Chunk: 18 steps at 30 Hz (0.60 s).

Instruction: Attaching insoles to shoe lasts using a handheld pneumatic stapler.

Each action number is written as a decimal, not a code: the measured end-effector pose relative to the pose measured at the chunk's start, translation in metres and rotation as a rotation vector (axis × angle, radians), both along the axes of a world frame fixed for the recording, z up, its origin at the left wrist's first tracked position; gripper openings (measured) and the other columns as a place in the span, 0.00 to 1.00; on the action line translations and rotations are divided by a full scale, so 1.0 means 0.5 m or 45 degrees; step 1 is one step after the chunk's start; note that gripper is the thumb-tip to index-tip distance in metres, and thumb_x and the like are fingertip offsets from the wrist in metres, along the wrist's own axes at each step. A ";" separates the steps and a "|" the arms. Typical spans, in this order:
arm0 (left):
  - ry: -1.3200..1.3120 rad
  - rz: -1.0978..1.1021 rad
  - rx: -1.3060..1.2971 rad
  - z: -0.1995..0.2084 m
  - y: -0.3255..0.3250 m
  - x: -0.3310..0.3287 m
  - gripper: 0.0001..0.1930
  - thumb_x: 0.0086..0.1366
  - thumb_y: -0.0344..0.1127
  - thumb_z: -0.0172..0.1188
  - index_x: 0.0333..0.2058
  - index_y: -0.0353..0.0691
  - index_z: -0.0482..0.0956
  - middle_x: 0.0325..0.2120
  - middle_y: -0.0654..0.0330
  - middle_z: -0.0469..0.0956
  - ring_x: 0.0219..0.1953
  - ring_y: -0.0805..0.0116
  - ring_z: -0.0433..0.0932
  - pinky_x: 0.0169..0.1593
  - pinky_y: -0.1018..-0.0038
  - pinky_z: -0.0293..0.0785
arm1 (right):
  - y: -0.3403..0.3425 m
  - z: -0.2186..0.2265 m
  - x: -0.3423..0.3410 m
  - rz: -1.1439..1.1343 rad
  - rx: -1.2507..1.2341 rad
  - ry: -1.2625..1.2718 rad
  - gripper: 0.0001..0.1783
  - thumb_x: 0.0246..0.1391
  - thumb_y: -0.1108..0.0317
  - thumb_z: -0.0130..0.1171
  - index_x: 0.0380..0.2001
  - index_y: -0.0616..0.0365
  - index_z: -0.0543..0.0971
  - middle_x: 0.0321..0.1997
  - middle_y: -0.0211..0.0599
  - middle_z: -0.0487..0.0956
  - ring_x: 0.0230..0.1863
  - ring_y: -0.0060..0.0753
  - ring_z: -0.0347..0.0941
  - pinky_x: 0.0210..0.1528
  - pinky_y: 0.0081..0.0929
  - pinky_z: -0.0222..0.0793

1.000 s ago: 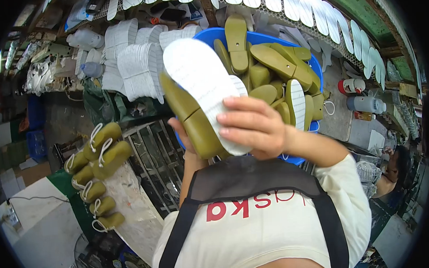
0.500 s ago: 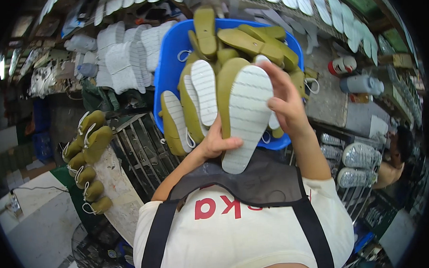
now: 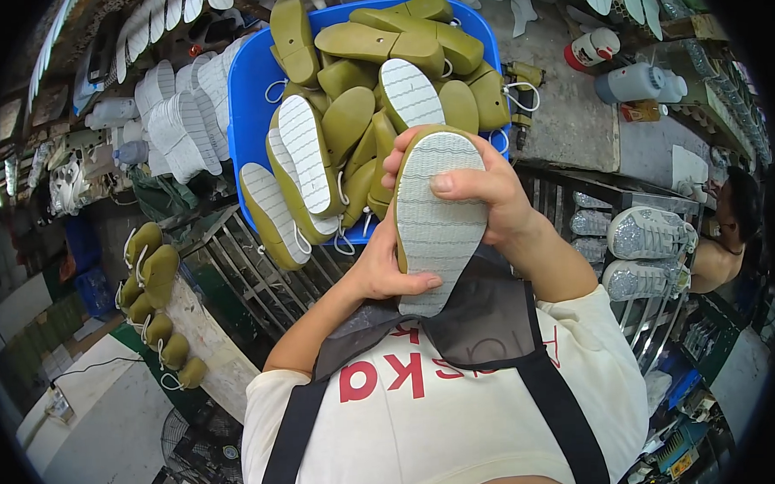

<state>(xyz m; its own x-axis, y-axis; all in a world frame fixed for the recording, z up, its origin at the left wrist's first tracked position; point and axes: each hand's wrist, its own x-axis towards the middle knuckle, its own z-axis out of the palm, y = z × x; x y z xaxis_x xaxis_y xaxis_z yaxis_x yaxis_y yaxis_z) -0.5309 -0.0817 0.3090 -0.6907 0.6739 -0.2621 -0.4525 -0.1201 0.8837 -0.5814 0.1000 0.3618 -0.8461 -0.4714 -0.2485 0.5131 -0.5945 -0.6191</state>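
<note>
Both hands hold an olive-green shoe last [image 3: 399,233] in front of my chest, its underside turned up and covered by a pale grey insole [image 3: 438,222] with wavy lines. My left hand [image 3: 384,266] grips it low on the left side, thumb lying across the narrow end. Around the wide end closes my right hand [image 3: 498,190], its thumb on the insole's face and its fingertips showing past the far left edge. Just beyond is a blue tub [image 3: 238,119] heaped with olive lasts [image 3: 357,43]. Several there carry white insoles [image 3: 304,150] too.
More lasts with white cords [image 3: 157,278] line a bench at the left. Loose insoles [image 3: 184,134] are piled left of the tub. To the right are jugs [image 3: 631,84] and glittery shoes [image 3: 642,233] on a rack. Another person [image 3: 722,227] is at the far right.
My right hand has shifted from the last's far edge to wrap its wide end, thumb now on the insole. Less olive shows along the insole's left side. The whole view has shifted.
</note>
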 end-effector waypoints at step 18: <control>-0.371 0.905 -0.254 -0.032 -0.063 0.120 0.38 0.51 0.39 0.62 0.59 0.34 0.55 0.48 0.52 0.70 0.49 0.63 0.72 0.53 0.68 0.69 | 0.443 -0.693 -0.233 -0.224 2.676 -0.083 0.36 0.33 0.54 0.72 0.44 0.67 0.76 0.51 0.59 0.72 0.54 0.60 0.68 0.56 0.41 0.65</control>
<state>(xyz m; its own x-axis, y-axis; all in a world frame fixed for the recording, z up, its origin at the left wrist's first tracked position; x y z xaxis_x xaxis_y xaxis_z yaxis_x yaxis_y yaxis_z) -0.4710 -0.1130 0.2930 -0.8230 0.0187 -0.5678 -0.5432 -0.3185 0.7768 -0.6982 0.3214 0.0155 -0.8100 0.5526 -0.1961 0.5862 0.7706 -0.2501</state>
